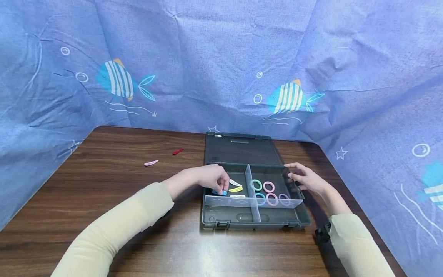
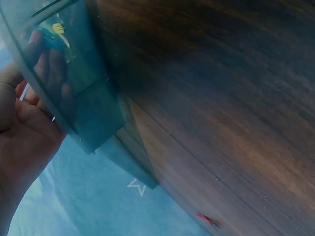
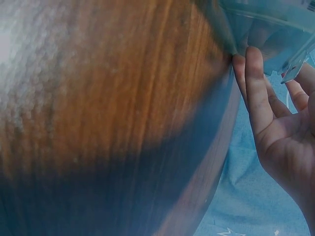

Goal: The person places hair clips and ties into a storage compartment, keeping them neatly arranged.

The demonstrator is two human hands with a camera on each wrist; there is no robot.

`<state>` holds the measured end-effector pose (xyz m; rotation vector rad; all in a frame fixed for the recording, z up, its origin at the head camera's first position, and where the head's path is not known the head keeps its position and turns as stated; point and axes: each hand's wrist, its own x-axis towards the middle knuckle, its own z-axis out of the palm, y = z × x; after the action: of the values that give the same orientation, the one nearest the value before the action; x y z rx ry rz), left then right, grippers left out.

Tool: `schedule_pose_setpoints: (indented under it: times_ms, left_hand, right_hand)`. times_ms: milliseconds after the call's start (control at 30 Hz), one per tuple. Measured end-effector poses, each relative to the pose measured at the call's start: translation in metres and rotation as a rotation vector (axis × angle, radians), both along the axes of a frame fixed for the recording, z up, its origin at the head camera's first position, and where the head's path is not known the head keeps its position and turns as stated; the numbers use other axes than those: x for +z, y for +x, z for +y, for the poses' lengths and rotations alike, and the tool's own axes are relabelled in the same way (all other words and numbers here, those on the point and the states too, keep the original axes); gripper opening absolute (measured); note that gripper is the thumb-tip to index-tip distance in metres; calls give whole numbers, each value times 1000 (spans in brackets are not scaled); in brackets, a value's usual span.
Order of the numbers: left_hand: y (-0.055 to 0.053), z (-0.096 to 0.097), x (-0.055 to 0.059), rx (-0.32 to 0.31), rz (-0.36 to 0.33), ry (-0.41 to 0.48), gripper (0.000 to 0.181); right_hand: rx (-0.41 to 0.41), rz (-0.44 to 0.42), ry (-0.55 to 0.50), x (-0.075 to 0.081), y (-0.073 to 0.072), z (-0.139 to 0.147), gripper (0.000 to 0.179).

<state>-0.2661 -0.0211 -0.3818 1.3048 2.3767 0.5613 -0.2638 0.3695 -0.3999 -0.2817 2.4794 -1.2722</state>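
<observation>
In the head view, my left hand (image 1: 212, 177) reaches into the left compartment of a smoky clear plastic box (image 1: 242, 225). Thumb and fingers pinch a blue hair clip (image 1: 221, 192) low in that compartment; the left wrist view shows the blue clip (image 2: 51, 40) at the fingertips through the box wall. Beside it lie a yellow hair clip (image 1: 235, 189) and two pale ones, one of them a white clip (image 1: 235, 182). My right hand (image 1: 308, 180) rests its loosely bent fingers against the box's right side. In the right wrist view, these fingers (image 3: 255, 73) touch the box wall.
The box lid (image 1: 242, 150) lies open behind the box. Several hair ties, among them a green one (image 1: 257, 185), lie in the right compartment, past a clear divider (image 1: 249, 181). A pink clip (image 1: 151, 163) and a red clip (image 1: 178, 151) lie on the wooden table (image 1: 104, 184).
</observation>
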Motion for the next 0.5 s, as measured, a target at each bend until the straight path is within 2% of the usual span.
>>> schedule_pose_setpoints:
  times_ms: [167, 500]
  left_hand:
    - [1, 1, -8, 0, 87, -46, 9]
    - [8, 4, -11, 62, 149, -106, 13]
  right_hand:
    - [0, -1, -6, 0, 0, -1, 50]
    - [2, 5, 10, 0, 1, -1, 50]
